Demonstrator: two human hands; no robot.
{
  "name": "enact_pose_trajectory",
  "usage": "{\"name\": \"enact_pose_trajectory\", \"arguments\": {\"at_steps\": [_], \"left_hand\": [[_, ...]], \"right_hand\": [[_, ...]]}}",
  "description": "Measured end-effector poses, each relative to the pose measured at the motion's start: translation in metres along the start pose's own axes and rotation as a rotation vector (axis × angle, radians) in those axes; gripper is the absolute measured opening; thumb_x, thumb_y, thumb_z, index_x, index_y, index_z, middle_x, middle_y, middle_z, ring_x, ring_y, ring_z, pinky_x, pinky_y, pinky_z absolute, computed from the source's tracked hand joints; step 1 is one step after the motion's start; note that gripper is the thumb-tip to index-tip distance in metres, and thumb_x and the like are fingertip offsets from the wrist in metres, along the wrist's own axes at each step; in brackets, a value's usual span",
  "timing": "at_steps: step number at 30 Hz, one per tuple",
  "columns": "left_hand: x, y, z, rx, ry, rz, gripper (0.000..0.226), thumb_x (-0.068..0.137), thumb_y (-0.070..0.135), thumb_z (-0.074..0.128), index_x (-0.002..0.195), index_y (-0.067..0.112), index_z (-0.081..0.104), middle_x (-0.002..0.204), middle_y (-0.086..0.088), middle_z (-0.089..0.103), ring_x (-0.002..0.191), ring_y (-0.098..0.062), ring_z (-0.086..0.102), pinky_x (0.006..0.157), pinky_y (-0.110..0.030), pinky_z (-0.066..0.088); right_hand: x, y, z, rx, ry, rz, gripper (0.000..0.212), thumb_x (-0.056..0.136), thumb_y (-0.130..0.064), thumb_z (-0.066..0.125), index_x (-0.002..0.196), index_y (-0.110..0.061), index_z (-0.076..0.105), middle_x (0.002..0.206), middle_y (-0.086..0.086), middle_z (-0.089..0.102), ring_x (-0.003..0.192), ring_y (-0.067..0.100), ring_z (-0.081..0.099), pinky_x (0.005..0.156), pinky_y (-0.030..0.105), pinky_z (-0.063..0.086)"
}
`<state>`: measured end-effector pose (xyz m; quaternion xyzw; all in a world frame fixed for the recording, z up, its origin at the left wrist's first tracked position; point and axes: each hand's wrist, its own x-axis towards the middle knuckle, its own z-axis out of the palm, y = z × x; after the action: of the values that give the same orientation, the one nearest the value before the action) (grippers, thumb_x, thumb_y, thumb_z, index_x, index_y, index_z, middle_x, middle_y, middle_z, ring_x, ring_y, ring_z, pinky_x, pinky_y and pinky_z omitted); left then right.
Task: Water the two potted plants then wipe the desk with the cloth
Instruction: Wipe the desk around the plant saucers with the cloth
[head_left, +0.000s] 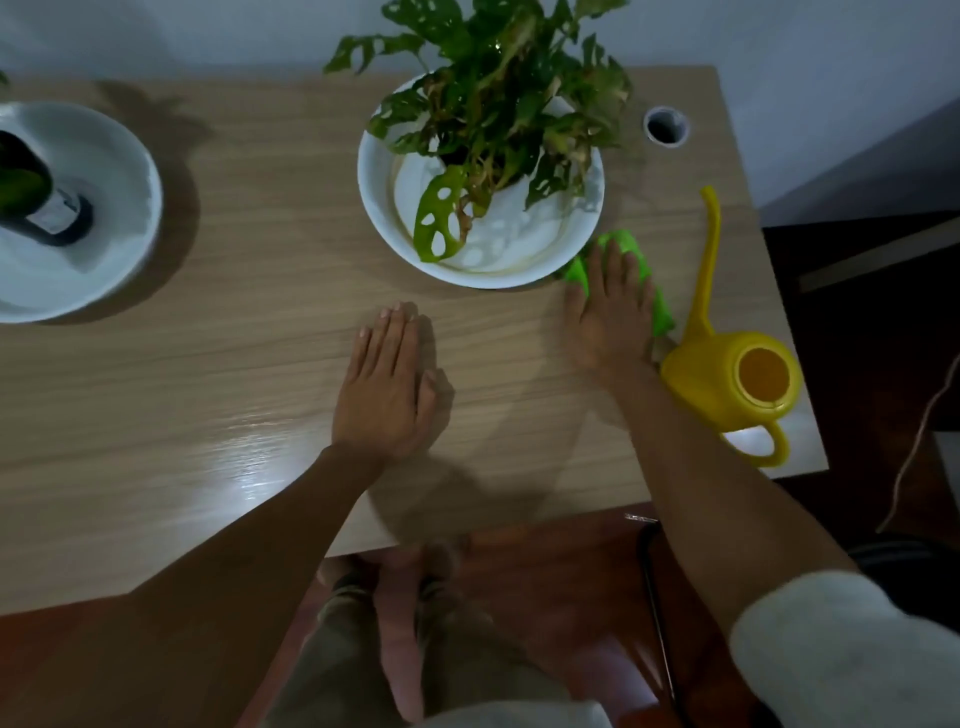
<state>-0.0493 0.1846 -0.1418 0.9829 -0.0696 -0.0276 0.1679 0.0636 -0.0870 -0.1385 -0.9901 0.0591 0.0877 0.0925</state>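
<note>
A leafy plant (498, 104) stands in a white dish (374, 208) at the back middle of the wooden desk (234, 338). A second plant in a dark pot (31, 192) sits in another white dish (119, 171) at the far left, partly cut off. My right hand (610, 312) presses flat on a bright green cloth (631, 249) just right of the middle dish. My left hand (387, 384) rests flat on the desk, fingers together, holding nothing. A yellow watering can (732, 379) stands right of my right hand, its long spout pointing away.
A round cable hole (666, 126) is in the desk's back right corner. The desk's right edge runs close behind the watering can. A thin cable (914, 447) hangs beside it. My legs and feet show over reddish floor (571, 597) below the front edge.
</note>
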Motion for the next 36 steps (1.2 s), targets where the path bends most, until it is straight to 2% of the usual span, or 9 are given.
{"name": "enact_pose_trajectory", "arguments": {"at_steps": [5, 9, 13, 16, 21, 25, 29, 32, 36], "left_hand": [[-0.010, -0.004, 0.001, 0.004, 0.002, -0.003, 0.067, 0.104, 0.034, 0.027, 0.162, 0.001, 0.021, 0.171, -0.016, 0.016, 0.161, -0.026, 0.008, 0.131, -0.046, 0.009], [-0.019, -0.014, 0.000, 0.005, 0.012, -0.015, 0.067, 0.103, 0.034, 0.028, 0.161, 0.002, 0.022, 0.171, -0.016, 0.018, 0.161, -0.027, 0.010, 0.131, -0.045, 0.006], [-0.028, -0.019, 0.001, -0.026, 0.040, -0.074, 0.068, 0.102, 0.036, 0.027, 0.161, 0.001, 0.024, 0.171, -0.016, 0.018, 0.160, -0.027, 0.011, 0.131, -0.047, 0.008], [-0.035, -0.022, -0.002, -0.044, 0.044, -0.097, 0.068, 0.103, 0.037, 0.026, 0.161, 0.001, 0.024, 0.171, -0.016, 0.018, 0.160, -0.028, 0.011, 0.130, -0.049, 0.010], [-0.057, -0.047, -0.014, 0.000, 0.027, -0.129, 0.068, 0.104, 0.037, 0.025, 0.162, 0.002, 0.019, 0.171, -0.015, 0.016, 0.161, -0.027, 0.008, 0.131, -0.046, 0.007], [-0.081, -0.071, -0.027, -0.003, 0.037, -0.196, 0.069, 0.103, 0.037, 0.024, 0.162, 0.001, 0.019, 0.171, -0.016, 0.017, 0.161, -0.027, 0.009, 0.130, -0.049, 0.010], [-0.101, -0.096, -0.037, -0.013, 0.061, -0.261, 0.069, 0.101, 0.035, 0.026, 0.161, 0.001, 0.023, 0.170, -0.016, 0.020, 0.160, -0.029, 0.013, 0.130, -0.049, 0.010], [-0.116, -0.118, -0.041, -0.011, 0.069, -0.306, 0.070, 0.099, 0.034, 0.027, 0.161, 0.002, 0.025, 0.170, -0.016, 0.021, 0.160, -0.030, 0.015, 0.130, -0.048, 0.009], [-0.138, -0.141, -0.046, 0.008, 0.073, -0.337, 0.070, 0.098, 0.034, 0.026, 0.161, 0.004, 0.024, 0.171, -0.014, 0.019, 0.160, -0.028, 0.013, 0.130, -0.047, 0.007]], "right_hand": [[0.044, 0.007, -0.013, 0.031, 0.039, 0.132, 0.064, 0.110, -0.045, 0.015, 0.169, -0.023, 0.006, 0.178, 0.003, 0.000, 0.164, 0.028, -0.002, 0.131, 0.053, -0.001], [-0.008, -0.019, 0.000, 0.029, 0.044, 0.128, 0.068, 0.107, -0.047, 0.018, 0.168, -0.018, 0.012, 0.177, 0.007, 0.008, 0.163, 0.033, 0.007, 0.130, 0.059, 0.006], [-0.119, -0.068, 0.028, -0.035, 0.008, -0.168, 0.069, 0.106, -0.047, 0.026, 0.167, -0.017, 0.021, 0.175, 0.009, 0.019, 0.162, 0.034, 0.016, 0.130, 0.058, 0.012], [-0.117, -0.056, 0.030, -0.029, -0.043, -0.303, 0.068, 0.105, -0.046, 0.028, 0.167, -0.020, 0.022, 0.175, 0.005, 0.020, 0.162, 0.032, 0.017, 0.130, 0.058, 0.014], [-0.010, -0.019, 0.002, 0.049, 0.051, 0.144, 0.067, 0.107, -0.045, 0.022, 0.167, -0.015, 0.020, 0.175, 0.012, 0.018, 0.162, 0.036, 0.014, 0.129, 0.060, 0.011], [-0.048, -0.068, 0.010, 0.066, 0.100, 0.208, 0.072, 0.105, -0.046, 0.015, 0.168, -0.011, 0.017, 0.176, 0.012, 0.014, 0.163, 0.035, 0.010, 0.129, 0.060, 0.007], [-0.126, -0.157, 0.039, 0.006, 0.006, -0.037, 0.074, 0.100, -0.047, 0.015, 0.168, -0.016, 0.017, 0.176, 0.009, 0.013, 0.163, 0.035, 0.009, 0.130, 0.059, 0.005], [-0.160, -0.224, 0.059, -0.030, -0.056, -0.345, 0.071, 0.103, -0.048, 0.019, 0.168, -0.020, 0.016, 0.177, 0.004, 0.011, 0.164, 0.031, 0.006, 0.130, 0.058, 0.005], [-0.206, -0.205, 0.067, -0.142, -0.079, -0.820, 0.064, 0.107, -0.047, 0.033, 0.167, -0.026, 0.022, 0.175, 0.000, 0.020, 0.163, 0.027, 0.016, 0.131, 0.054, 0.012]]}}
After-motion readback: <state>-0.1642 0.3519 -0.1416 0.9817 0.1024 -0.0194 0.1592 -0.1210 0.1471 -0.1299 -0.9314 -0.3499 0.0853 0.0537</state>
